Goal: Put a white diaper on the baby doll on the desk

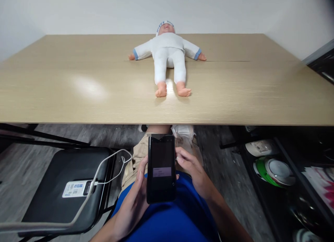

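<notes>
Above my lap, a black smartphone is held upright with its screen toward me. The screen is dark except for a pale box low down. My left hand wraps around the phone's left side and back, and a fingertip shows at its right edge. My right hand grips the upper right edge, thumb and fingers bent together there. Beyond, on the wooden table, a baby doll lies on its back with arms spread and feet toward me. It wears white clothes with blue cuffs and a printed cap.
To the left stands a black stool, with a white power bank on its seat. A white cable runs from it and loops beside my leg. At right, a dark shelf holds a green-and-white round container and other items.
</notes>
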A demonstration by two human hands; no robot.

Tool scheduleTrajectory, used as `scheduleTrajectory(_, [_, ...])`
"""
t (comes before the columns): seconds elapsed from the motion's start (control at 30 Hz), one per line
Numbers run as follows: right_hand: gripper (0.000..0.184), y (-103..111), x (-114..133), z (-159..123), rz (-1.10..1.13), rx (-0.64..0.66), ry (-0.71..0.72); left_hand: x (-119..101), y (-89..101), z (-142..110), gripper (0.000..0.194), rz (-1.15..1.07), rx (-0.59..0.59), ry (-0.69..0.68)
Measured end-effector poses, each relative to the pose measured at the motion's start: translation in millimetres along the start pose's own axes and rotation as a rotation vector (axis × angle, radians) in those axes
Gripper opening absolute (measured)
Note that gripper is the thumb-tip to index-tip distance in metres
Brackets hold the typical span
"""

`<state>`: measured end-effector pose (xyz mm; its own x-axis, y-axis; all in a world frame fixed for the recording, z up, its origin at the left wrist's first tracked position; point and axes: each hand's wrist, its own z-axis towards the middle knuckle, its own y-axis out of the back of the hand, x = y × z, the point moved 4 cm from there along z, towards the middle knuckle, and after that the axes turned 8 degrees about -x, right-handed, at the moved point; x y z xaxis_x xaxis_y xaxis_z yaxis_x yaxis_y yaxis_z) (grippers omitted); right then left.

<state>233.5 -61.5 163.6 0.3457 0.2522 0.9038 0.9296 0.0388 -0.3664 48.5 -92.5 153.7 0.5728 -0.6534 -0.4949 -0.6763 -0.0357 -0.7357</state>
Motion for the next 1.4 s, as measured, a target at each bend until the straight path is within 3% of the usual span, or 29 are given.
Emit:
scheduleTrajectory(0.33, [0.032, 4.5, 1.4, 6.2, -0.116, -0.074, 0.058, 0.4, 1.1, -1.5, 0.073, 0.022, 0.023, 0.028])
scheduleTrajectory(0.5, [0.031, 7.0, 3.6, 16.2, -0.186, -0.192, 0.115, 3.0, 8.0, 0.2, 0.074, -0.001, 0.042, 0.037])
scheduleTrajectory(0.63, [0.037, 9.4, -0.6, 26.7, -0.244, -0.277, 0.146, 6.7, 17.3, 5.3, 0.073, -0.03, -0.013, 0.047])
scheduleTrajectory(1.03, [0.027, 8.6, -26.6, 65.7, -0.266, -0.241, 0.2, 0.6, 29.6, 17.8, 0.076, -0.071, -0.098, 0.068])
scheduleTrajectory(1.2, [0.025, 7.9, -30.8, 72.8, -0.287, -0.235, 0.21, 3.3, 43.4, 21.9, 0.08, -0.094, -0.111, 0.063])
scheduleTrajectory(1.4, [0.025, 4.4, -34.7, 75.2, -0.259, -0.228, 0.203, -0.2, 46.6, 20.9, 0.079, -0.051, -0.207, 0.069])
